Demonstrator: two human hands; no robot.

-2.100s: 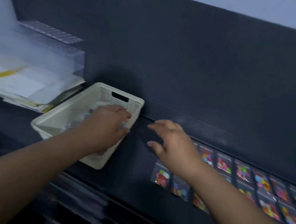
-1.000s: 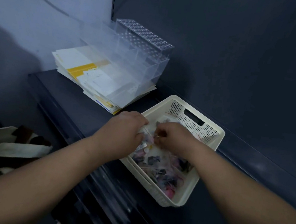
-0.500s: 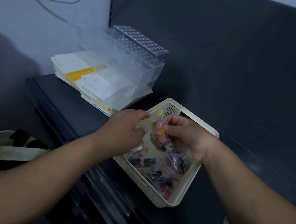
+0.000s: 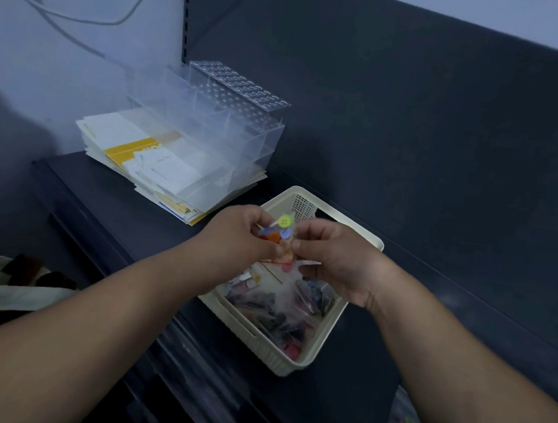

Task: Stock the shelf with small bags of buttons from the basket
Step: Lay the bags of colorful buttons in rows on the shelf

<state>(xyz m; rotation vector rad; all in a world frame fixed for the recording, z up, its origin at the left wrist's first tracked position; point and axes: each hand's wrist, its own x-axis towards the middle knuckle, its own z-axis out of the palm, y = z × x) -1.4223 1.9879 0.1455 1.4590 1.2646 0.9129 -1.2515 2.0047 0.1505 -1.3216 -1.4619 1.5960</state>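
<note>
Head view: left hand (image 4: 233, 236), right hand (image 4: 336, 257) lifted bag (image 4: 277, 232).

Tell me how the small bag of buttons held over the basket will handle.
Probably floppy: the small bag of buttons is thin clear film, drooping below the grip. Likely light: left hand and right hand merely pinch it.

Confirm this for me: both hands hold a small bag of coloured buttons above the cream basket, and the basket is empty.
One thing is wrong: the cream basket is not empty; the head view shows more bags of buttons lying in it. The rest stands: the left hand and the right hand both hold a small bag of coloured buttons above it.
</note>
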